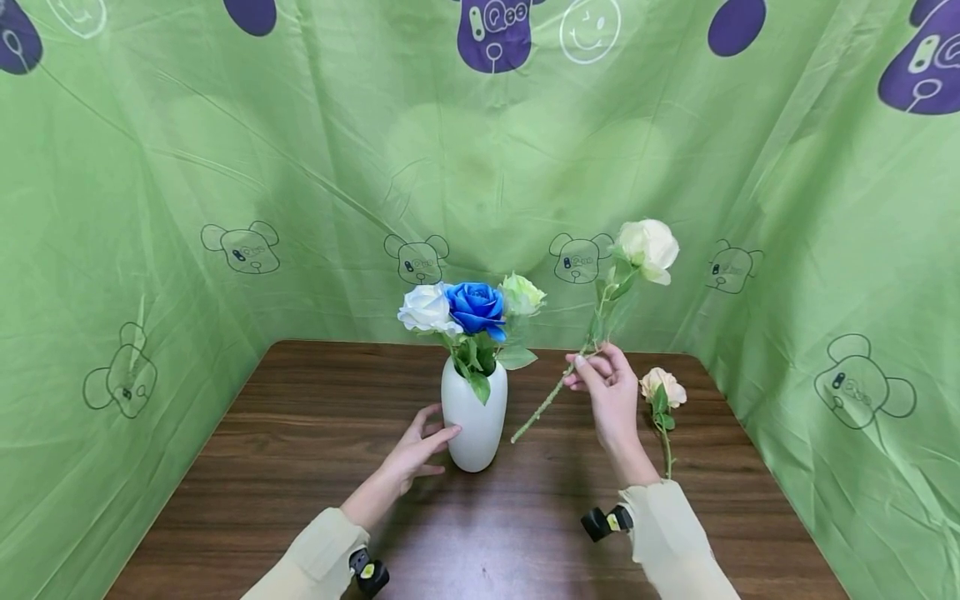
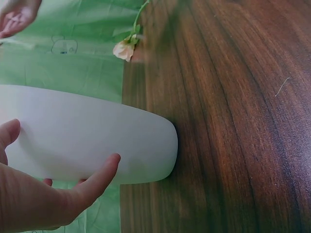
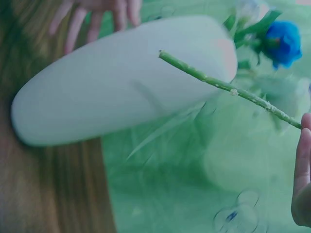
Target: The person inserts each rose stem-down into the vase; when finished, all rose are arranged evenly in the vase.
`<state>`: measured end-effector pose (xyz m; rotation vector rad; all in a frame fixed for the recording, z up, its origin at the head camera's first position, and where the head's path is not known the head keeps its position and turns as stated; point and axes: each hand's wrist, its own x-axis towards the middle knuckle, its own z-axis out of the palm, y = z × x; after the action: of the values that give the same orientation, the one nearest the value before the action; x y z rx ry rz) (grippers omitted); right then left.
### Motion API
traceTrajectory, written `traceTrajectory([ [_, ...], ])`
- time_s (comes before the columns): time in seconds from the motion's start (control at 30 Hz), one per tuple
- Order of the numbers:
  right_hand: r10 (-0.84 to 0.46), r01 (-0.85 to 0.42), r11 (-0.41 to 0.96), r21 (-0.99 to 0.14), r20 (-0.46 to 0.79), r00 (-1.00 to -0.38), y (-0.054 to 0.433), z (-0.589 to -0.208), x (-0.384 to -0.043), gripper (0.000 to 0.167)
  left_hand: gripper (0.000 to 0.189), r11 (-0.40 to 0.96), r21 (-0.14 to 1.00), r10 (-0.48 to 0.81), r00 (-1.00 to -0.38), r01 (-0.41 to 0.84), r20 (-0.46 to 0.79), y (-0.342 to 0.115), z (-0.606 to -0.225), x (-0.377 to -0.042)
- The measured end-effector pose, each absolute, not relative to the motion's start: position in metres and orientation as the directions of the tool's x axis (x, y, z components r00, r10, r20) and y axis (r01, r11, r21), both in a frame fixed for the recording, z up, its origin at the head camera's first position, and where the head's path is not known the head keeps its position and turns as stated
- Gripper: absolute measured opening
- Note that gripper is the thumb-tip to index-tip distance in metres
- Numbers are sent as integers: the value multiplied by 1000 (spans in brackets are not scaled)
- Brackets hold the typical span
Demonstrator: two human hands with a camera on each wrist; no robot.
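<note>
Brown bench [image 1: 300,433]: dark wood, its grain running from left edge to right edge; a gleam of light lay toward the near side, and the left wrist view showed a thin pale mark [image 2: 282,87].
Green cloth [image 1: 337,150]: hung creased beyond the far, left and right edges, printed with bear-head outlines [image 1: 247,248] and, higher up, purple figures [image 1: 495,37].
White vase [image 1: 474,425]: stood upright on the bench, about midway between its left and right edges.
Vase's mouth: held a blue rose [image 1: 477,308] between a white rose [image 1: 427,308] on the left and a pale green flower [image 1: 522,295] on the right.
Left hand [image 1: 420,450]: fingers spread, touching the vase's left side, thumb at the front.
Right hand [image 1: 611,396]: pinched the stem of a cream flower [image 1: 649,248] in the air, bloom tilted up and rightward, stem's lower end just beside the vase.
Peach flower [image 1: 663,388]: lay near the right edge, bloom toward the far right corner, stem partly hidden by the right sleeve [image 1: 675,529].
</note>
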<state>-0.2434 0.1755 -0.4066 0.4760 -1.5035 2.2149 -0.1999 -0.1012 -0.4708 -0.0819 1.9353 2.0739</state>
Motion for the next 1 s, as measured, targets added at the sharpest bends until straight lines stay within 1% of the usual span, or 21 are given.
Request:
traceTrajectory([
  [0.1, 206, -502, -315, -806, 458, -865, 157, -369, -226, 23, 71, -46, 965, 178, -953, -259, -247, -101, -471, -200],
  [0.17, 236, -499, -341, -797, 441, -866, 152, -360, -227, 22, 71, -47, 965, 177, -953, -259, -247, -101, -472, -200],
  [0.3, 295, -533, -383, -755, 447, -845, 145, -345, -232, 24, 71, -48, 964, 180, -952, -261, -249, -101, -471, -200],
  [0.47, 347, -584, -348, -733, 479, -807, 137, -329, -238, 26, 71, -47, 963, 182, -950, -267, -254, -101, -471, -200],
  [0.6, 357, -625, -312, -716, 521, -775, 130, -318, -241, 26, 71, -47, 963, 179, -951, -266, -254, -100, -471, -200],
  [0.8, 357, -689, -300, -660, 592, -723, 120, -309, -242, 27, 71, -50, 962, 174, -951, -269, -257, -100, -471, -202],
  [0.9, 330, -698, -265, -665, 618, -714, 114, -313, -243, 26, 71, -51, 962, 173, -951, -269, -257, -100, -471, -201],
  [1.0, 276, -689, -209, -695, 633, -723, 108, -322, -243, 25, 71, -51, 962, 171, -951, -270, -258, -101, -471, -201],
])
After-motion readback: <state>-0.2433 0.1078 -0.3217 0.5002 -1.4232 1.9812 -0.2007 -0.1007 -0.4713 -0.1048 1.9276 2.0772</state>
